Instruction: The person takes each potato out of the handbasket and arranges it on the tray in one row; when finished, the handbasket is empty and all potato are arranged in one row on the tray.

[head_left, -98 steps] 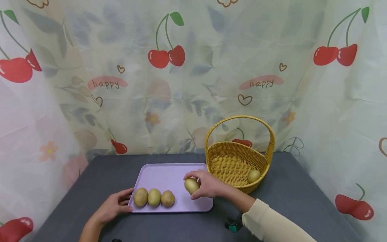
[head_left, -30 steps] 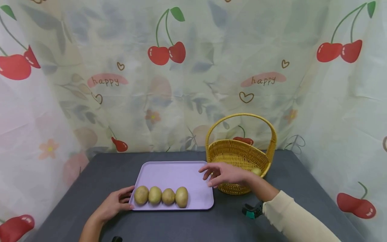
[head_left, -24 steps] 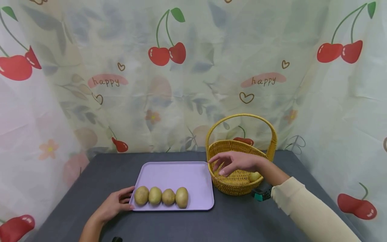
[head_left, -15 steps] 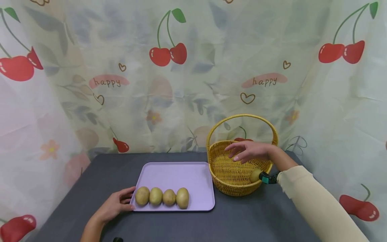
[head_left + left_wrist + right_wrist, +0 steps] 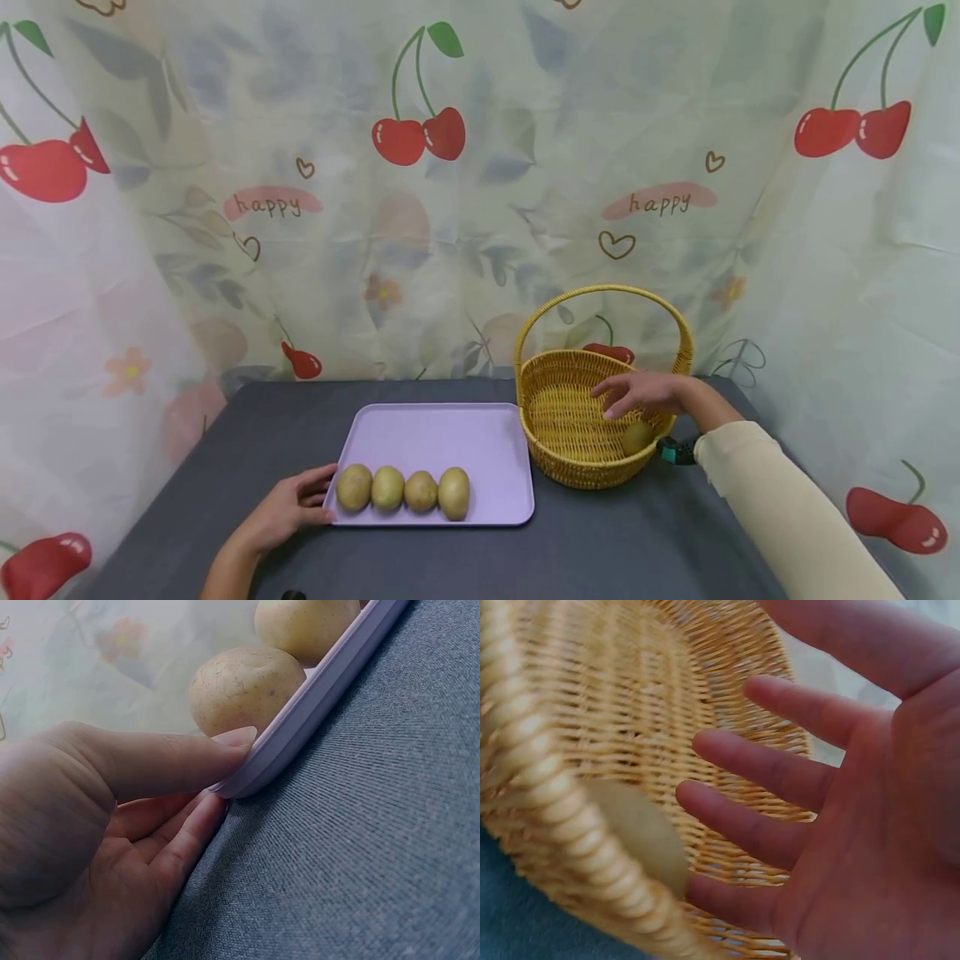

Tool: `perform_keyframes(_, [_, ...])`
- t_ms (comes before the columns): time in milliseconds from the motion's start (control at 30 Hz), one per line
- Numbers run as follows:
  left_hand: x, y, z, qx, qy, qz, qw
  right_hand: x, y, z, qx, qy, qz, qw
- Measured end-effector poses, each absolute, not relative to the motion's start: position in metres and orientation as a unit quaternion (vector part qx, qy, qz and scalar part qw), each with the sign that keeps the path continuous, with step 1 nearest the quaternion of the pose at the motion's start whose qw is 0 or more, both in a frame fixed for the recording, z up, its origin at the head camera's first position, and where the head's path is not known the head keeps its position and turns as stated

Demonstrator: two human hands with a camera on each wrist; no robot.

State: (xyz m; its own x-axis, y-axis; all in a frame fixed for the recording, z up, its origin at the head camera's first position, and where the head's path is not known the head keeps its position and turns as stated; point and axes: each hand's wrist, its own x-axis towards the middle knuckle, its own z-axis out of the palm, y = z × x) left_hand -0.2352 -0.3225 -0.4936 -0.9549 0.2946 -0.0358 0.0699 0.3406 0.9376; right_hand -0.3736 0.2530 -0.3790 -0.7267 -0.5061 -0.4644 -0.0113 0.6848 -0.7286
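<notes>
My left hand [image 5: 283,510] holds the left front corner of a lilac tray [image 5: 442,433]; in the left wrist view its thumb [image 5: 176,759] presses the rim while the other fingers lie lower against the corner. Several potatoes [image 5: 387,488] stand in a row along the tray's front edge. Over the opening of a yellow wicker basket [image 5: 570,477] hovers my right hand [image 5: 641,393], fingers spread and holding nothing. One potato [image 5: 637,437] lies inside at the basket's right front. The right wrist view shows that potato [image 5: 641,832] beside the little finger, partly hidden behind the woven rim.
The basket stands just right of the tray, its tall handle [image 5: 604,288] arching above it. Dark grey cloth [image 5: 420,567] covers the table. A cherry-print curtain [image 5: 480,250] hangs behind and at both sides.
The potato that was in my right hand now stands at the right end of the row on the tray. The right hand has moved right to the basket. The left hand has stayed at the tray.
</notes>
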Motion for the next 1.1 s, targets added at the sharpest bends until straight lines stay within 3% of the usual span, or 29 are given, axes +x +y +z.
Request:
perform_keyframes(567, [-0.235, -0.322, -0.495, 0.125, 0.81, 0.566, 0.09, -0.364, 0.238, -0.396, -0.219, 0.87, -0.234, 0.374])
perform_keyframes(1100, [-0.236, -0.322, -0.493, 0.128, 0.811, 0.564, 0.091, -0.354, 0.225, -0.395, -0.217, 0.867, -0.3, 0.333])
